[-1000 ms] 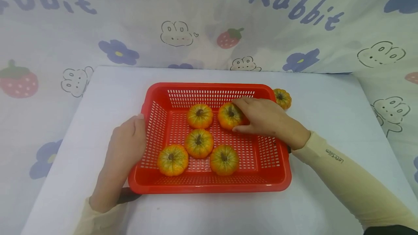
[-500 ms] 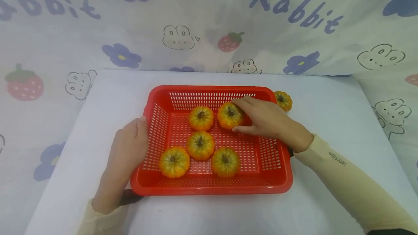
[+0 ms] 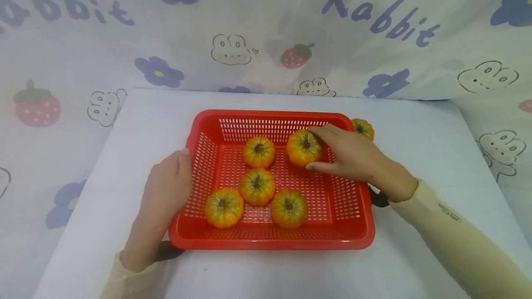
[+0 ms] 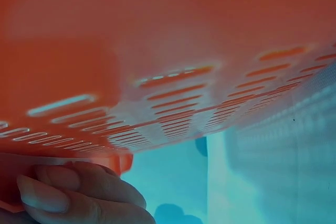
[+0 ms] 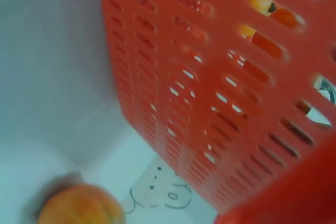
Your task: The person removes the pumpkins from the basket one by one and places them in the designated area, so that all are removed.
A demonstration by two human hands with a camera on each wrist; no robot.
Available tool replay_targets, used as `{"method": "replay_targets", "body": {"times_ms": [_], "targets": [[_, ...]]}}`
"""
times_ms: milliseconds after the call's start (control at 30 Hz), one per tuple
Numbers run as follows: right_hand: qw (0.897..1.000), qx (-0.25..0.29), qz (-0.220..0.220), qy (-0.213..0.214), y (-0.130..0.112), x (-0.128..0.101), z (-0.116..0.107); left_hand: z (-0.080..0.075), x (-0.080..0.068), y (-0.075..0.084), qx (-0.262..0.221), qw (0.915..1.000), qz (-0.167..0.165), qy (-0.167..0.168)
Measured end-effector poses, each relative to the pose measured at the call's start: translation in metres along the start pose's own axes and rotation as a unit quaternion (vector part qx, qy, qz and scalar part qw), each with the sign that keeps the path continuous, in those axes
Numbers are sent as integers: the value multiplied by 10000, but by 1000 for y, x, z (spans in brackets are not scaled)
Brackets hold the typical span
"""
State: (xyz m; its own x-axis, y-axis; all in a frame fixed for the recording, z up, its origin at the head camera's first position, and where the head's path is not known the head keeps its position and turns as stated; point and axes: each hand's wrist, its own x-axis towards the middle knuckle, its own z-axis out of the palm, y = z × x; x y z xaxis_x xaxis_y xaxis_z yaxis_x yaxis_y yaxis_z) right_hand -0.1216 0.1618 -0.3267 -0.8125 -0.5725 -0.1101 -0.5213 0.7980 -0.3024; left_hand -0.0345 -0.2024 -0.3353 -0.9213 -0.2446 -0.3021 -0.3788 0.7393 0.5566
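Rabbit-and-strawberry cloth hangs behind a white table [image 3: 415, 151], and a red basket [image 3: 270, 239] sits at its middle. Inside it, the right hand [image 3: 357, 160] holds a small pumpkin [image 3: 303, 147] near the far right corner, thumb at its near side and fingers [image 3: 328, 129] curled over its far side. A second ago that pumpkin sat a little further left, closer to its neighbour; it has since shifted right and slightly toward the far wall, the hand going with it, and whether it has left the basket floor cannot be told. My reading is that the pumpkin is being carried off in the hand's grip rather than set down.

Four other pumpkins [image 3: 258, 152] lie where they were. A sixth pumpkin [image 3: 364, 128] stays outside, on the table just beyond the far right corner; the right wrist view shows it there, blurred. The left hand [image 3: 168, 193] still holds the basket's left rim, thumb up at the rim's edge and fingers [image 4: 63, 192] curled under the lip.
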Motion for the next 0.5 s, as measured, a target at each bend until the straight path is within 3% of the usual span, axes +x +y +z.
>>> {"method": "replay_targets", "body": {"times_ms": [300,500], "targets": [[9985,95,-27,535,8,-21,-20,-1,0,1,22,10000,-1,23],[9979,177,68,627,12,-31,-32,-1,-1,3,13,10000,40,41]]}}
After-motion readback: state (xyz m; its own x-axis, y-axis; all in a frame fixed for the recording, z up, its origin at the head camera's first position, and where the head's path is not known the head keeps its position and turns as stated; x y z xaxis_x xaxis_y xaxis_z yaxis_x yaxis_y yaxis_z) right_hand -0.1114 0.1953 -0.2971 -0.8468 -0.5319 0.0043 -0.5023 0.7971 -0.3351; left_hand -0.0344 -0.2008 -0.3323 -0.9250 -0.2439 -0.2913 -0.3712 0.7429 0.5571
